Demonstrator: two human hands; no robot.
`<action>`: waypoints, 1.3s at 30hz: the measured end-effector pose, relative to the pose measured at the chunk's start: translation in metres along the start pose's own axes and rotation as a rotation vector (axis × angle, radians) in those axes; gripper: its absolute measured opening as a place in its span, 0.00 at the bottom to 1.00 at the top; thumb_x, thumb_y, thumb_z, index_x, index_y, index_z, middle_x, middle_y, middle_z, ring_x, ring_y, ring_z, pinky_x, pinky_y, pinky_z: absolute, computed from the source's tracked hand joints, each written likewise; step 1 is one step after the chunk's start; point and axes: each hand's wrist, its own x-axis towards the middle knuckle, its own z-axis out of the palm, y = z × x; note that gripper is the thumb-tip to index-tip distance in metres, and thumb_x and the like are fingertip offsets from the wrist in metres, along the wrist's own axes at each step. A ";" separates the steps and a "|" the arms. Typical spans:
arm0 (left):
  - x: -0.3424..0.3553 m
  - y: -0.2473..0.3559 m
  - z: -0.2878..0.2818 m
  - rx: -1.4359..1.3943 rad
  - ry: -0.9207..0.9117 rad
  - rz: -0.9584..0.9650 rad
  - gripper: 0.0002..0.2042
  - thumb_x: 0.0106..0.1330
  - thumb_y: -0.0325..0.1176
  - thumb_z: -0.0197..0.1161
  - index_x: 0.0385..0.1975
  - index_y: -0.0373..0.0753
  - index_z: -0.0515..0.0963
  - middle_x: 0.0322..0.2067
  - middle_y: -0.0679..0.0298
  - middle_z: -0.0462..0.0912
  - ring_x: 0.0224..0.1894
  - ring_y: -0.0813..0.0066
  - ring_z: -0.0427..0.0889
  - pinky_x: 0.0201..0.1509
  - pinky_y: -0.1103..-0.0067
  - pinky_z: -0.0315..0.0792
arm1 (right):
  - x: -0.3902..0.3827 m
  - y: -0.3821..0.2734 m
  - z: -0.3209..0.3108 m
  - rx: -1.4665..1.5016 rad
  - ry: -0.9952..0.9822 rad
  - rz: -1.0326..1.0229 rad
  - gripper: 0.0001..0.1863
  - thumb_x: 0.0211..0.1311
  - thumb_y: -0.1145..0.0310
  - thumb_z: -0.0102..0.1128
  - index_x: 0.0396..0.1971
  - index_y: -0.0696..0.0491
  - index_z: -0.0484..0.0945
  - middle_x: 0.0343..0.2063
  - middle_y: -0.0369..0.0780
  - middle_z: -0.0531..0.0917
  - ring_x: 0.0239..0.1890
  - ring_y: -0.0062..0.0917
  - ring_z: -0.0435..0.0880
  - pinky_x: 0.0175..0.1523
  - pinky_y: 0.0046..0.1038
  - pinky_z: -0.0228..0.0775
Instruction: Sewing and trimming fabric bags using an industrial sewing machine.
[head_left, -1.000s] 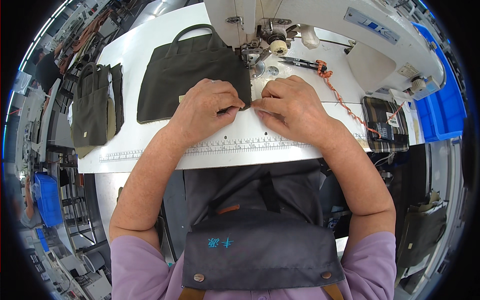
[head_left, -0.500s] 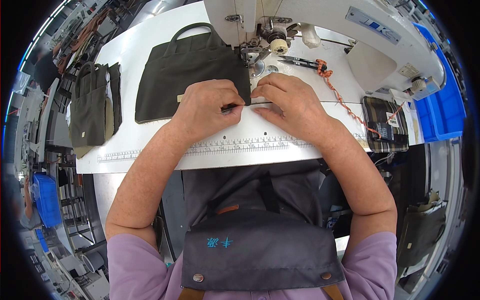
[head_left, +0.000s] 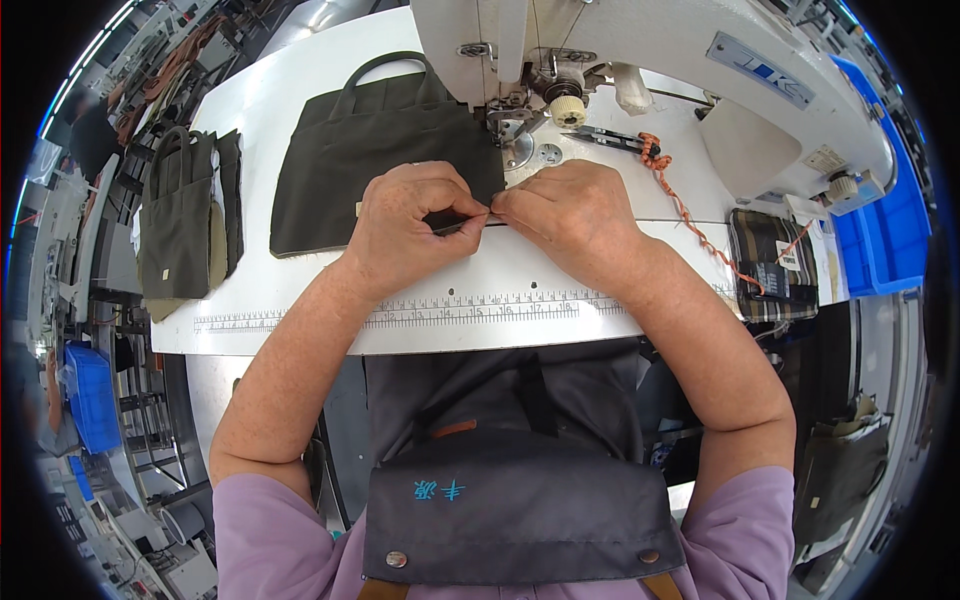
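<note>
A dark olive fabric bag piece [head_left: 335,170] with a looped handle lies flat on the white sewing table [head_left: 260,290], its far right edge beside the sewing machine's presser foot [head_left: 512,138]. At its near right corner my left hand [head_left: 410,225] is closed, thumb and forefinger pinching the fabric edge. My right hand [head_left: 575,215] is closed too, fingertips meeting the left ones at that same corner. What lies between the right fingertips is mostly hidden, though it seems to be the bag's edge. A small pale label shows partly beside my left hand.
The sewing machine [head_left: 640,40] rises over the far side. Thread snips [head_left: 610,138] on an orange cord lie at its right, near a plaid cloth bundle [head_left: 770,255]. Stacked olive bags [head_left: 180,230] stand at left. A ruler strip [head_left: 450,308] runs along the near edge.
My right hand's fingers have closed and moved left to meet my left fingertips at the bag's corner. The left hand keeps its pinch. The view has shifted slightly.
</note>
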 end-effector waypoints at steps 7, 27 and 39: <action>0.000 0.004 -0.005 -0.037 -0.155 -0.098 0.11 0.58 0.26 0.74 0.40 0.34 0.85 0.43 0.58 0.89 0.49 0.61 0.88 0.60 0.70 0.79 | -0.003 0.001 0.005 0.031 0.005 0.006 0.05 0.49 0.71 0.64 0.28 0.52 0.79 0.21 0.36 0.81 0.28 0.30 0.85 0.34 0.34 0.78; -0.008 -0.017 -0.008 0.120 -0.265 0.199 0.09 0.66 0.26 0.67 0.44 0.36 0.86 0.54 0.60 0.85 0.60 0.61 0.82 0.70 0.62 0.72 | -0.004 -0.001 0.000 0.099 0.007 0.065 0.05 0.47 0.70 0.73 0.24 0.51 0.83 0.24 0.33 0.83 0.31 0.28 0.83 0.37 0.32 0.75; 0.015 -0.035 -0.011 0.070 -0.306 0.143 0.12 0.64 0.26 0.68 0.47 0.41 0.88 0.54 0.60 0.85 0.57 0.62 0.84 0.73 0.63 0.69 | -0.001 0.010 -0.002 0.136 -0.035 0.173 0.04 0.52 0.72 0.70 0.29 0.53 0.87 0.33 0.34 0.86 0.40 0.28 0.83 0.43 0.33 0.74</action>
